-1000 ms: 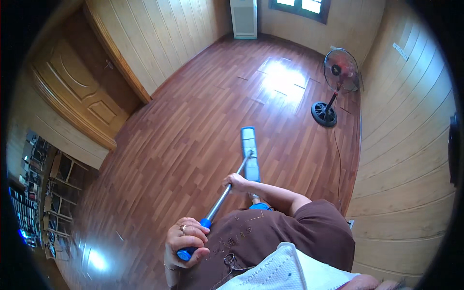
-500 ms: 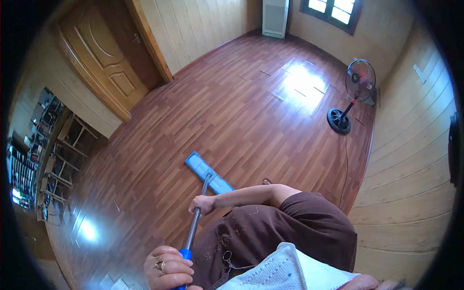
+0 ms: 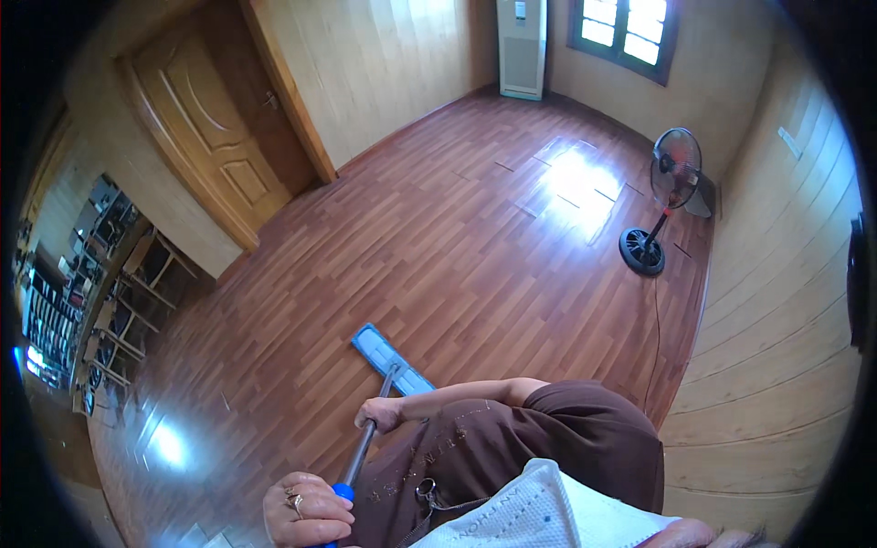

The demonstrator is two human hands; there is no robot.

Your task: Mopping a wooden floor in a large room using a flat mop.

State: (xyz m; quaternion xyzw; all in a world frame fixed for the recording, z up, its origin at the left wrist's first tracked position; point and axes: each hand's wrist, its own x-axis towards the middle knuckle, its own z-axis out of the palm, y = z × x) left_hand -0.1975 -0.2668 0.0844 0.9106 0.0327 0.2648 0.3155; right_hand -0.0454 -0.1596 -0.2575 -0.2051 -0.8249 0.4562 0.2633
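Note:
A flat mop with a light blue rectangular head (image 3: 373, 347) lies on the wood-plank floor, its metal pole (image 3: 358, 454) slanting up toward me. My left hand (image 3: 309, 510), with a ring on one finger, is closed around the blue grip (image 3: 343, 493) at the pole's upper part. Farther down the pole, my right hand (image 3: 379, 414) is wrapped around the metal tube; its bare forearm reaches across from a brown sleeve. Part of the mop head's right end is hidden behind that forearm.
A standing fan (image 3: 642, 251) is near the right wall, its cord trailing along the floor. A white floor-standing unit (image 3: 522, 55) stands by the window. At left are a wooden door (image 3: 215, 137) and a long desk with several stools (image 3: 151, 274). Bright glare marks the floor.
The view has tilted up slightly, so the room and mop sit lower in the picture. Both hands keep their hold on the mop; any sliding of its head is slight.

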